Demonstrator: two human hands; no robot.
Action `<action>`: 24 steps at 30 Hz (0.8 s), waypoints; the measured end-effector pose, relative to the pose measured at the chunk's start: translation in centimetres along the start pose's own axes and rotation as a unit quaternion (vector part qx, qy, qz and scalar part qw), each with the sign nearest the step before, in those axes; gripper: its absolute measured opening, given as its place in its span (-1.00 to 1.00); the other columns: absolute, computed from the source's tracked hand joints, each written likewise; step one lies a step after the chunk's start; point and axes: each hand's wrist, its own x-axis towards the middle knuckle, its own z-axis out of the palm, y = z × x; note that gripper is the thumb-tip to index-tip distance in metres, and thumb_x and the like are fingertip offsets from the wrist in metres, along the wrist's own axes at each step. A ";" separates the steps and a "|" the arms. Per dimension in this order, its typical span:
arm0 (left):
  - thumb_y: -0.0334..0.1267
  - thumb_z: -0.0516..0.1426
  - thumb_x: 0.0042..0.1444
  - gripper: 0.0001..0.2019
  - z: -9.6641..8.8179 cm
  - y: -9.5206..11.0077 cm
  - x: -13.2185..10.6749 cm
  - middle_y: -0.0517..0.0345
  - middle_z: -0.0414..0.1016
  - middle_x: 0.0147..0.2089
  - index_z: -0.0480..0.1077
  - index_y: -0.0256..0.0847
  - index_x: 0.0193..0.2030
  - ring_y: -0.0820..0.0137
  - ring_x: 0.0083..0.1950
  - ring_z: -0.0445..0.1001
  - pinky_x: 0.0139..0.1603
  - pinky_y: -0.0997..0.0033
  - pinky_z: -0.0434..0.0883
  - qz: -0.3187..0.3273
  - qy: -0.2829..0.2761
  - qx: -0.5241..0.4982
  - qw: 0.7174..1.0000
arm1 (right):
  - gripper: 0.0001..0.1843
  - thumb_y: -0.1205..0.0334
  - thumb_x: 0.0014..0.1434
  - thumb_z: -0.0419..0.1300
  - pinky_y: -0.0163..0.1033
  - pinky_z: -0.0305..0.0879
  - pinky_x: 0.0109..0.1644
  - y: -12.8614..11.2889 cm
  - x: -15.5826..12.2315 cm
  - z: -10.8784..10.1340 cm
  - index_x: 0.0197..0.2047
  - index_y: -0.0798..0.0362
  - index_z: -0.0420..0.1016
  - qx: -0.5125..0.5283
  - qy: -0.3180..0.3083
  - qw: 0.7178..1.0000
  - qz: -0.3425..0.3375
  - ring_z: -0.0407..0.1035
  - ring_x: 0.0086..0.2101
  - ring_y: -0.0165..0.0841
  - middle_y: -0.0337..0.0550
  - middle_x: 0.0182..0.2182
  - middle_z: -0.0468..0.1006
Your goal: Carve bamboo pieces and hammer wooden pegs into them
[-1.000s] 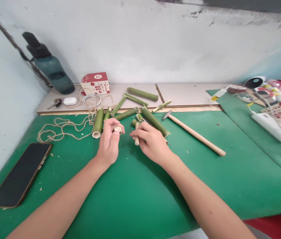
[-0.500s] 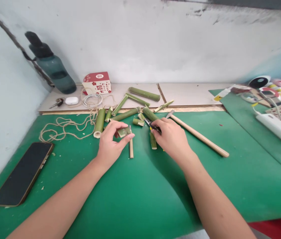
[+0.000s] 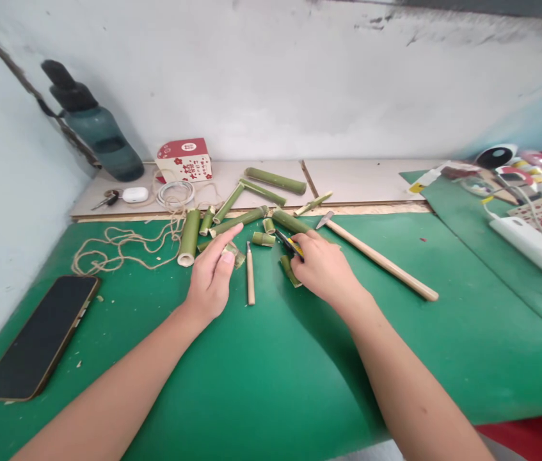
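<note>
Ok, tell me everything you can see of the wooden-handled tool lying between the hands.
The wooden-handled tool is slim and straight: a smooth, pale handle and a short, narrow, dark tip that looks like metal, its edge too small to make out. It lies on the green tabletop, tip at the far end, between the left hand and the right hand. Neither touches it.

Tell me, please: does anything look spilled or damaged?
Pale chips lie loose on the green tabletop beside the phone, like unswept debris. A dark ragged line marks the wall near the bottle, possibly a crack.
</note>
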 end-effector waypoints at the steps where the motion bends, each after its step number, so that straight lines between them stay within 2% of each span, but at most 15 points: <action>1: 0.02 -0.03 0.46 -0.54 0.0 -0.1 0.0 0.04 0.54 -0.13 0.43 -0.08 0.32 0.35 -0.30 0.41 -0.20 0.28 0.42 -0.008 -0.008 -0.011 1.000 | -0.77 0.35 0.24 0.11 -0.17 0.17 -0.29 0.0 0.0 0.0 -0.05 0.07 0.49 0.004 0.008 1.000 -0.007 0.51 -0.16 -0.11 0.08 -0.05 0.58; 3: 0.02 -0.05 0.46 -0.56 -0.1 -0.3 -0.1 0.07 0.49 -0.18 0.43 -0.08 0.28 0.39 -0.37 0.33 -0.29 0.32 0.38 -0.031 -0.024 -0.033 0.999 | -0.80 0.37 0.20 0.11 -0.17 0.15 -0.30 0.0 -0.1 0.0 -0.11 0.06 0.46 0.019 0.035 0.999 -0.017 0.49 -0.19 -0.12 0.06 -0.11 0.57; 7: 0.04 0.01 0.43 -0.65 0.0 -0.5 -0.2 0.07 0.43 -0.15 0.43 -0.10 0.11 0.42 -0.36 0.28 -0.43 0.42 0.26 -0.052 -0.008 -0.071 0.996 | -0.76 0.41 0.14 0.10 -0.20 0.10 -0.31 -0.3 -0.3 -0.4 -0.12 0.01 0.42 0.081 0.081 0.993 -0.034 0.45 -0.24 -0.14 -0.04 -0.20 0.60; 11: 0.04 0.03 0.44 -0.69 0.3 -0.5 0.0 0.24 0.20 -0.44 0.45 -0.12 -0.01 0.45 -0.48 0.12 -0.49 0.44 0.14 -0.088 -0.001 -0.098 0.991 | -0.72 0.42 0.12 0.06 -0.22 0.02 -0.35 -1.2 -0.8 -0.7 -0.13 -0.03 0.43 0.141 0.090 0.984 -0.057 0.35 -0.41 -0.23 -0.16 -0.34 0.60; 13: 0.04 0.03 0.44 -0.68 0.3 -0.4 0.1 0.28 0.11 -0.50 0.47 -0.12 0.00 0.46 -0.51 0.09 -0.50 0.44 0.12 -0.100 -0.003 -0.099 0.990 | -0.73 0.42 0.11 0.06 -0.23 0.02 -0.35 -1.7 -1.1 -0.8 -0.15 -0.02 0.43 0.165 0.080 0.979 -0.091 0.32 -0.44 -0.27 -0.19 -0.36 0.58; 16: 0.04 0.03 0.44 -0.64 0.3 -0.1 0.2 0.25 0.21 -0.49 0.52 -0.12 0.03 0.46 -0.49 0.15 -0.47 0.43 0.16 -0.095 -0.010 -0.080 0.992 | -0.75 0.42 0.13 0.06 -0.25 0.08 -0.32 -2.4 -1.6 -0.8 -0.14 0.00 0.42 0.193 0.058 0.966 -0.164 0.32 -0.44 -0.31 -0.20 -0.35 0.57; 19: 0.04 0.01 0.45 -0.61 0.1 0.1 0.3 0.17 0.38 -0.41 0.56 -0.14 0.04 0.42 -0.43 0.29 -0.41 0.40 0.24 -0.076 -0.012 -0.058 0.995 | -0.85 0.33 0.27 0.08 -0.26 0.16 -0.27 -2.6 -1.8 -0.8 -0.11 0.01 0.41 0.216 0.038 0.950 -0.222 0.35 -0.40 -0.34 -0.19 -0.29 0.58; 21: 0.03 -0.01 0.46 -0.59 0.1 0.3 0.4 0.12 0.47 -0.35 0.58 -0.14 0.01 0.37 -0.35 0.40 -0.36 0.37 0.31 -0.067 -0.014 -0.046 0.997 | -0.89 0.23 0.37 0.08 -0.27 0.18 -0.25 -2.6 -1.8 -0.8 -0.11 0.01 0.40 0.224 0.025 0.942 -0.248 0.38 -0.37 -0.34 -0.17 -0.26 0.59; 24: 0.01 -0.02 0.47 -0.59 0.0 0.4 0.5 0.07 0.58 -0.22 0.58 -0.14 -0.01 0.30 -0.20 0.52 -0.21 0.32 0.40 -0.058 -0.020 -0.037 0.997 | -0.83 0.17 0.44 0.05 -0.26 0.17 -0.24 -2.5 -1.8 -0.8 -0.15 0.02 0.39 0.217 0.020 0.937 -0.272 0.38 -0.35 -0.34 -0.16 -0.27 0.57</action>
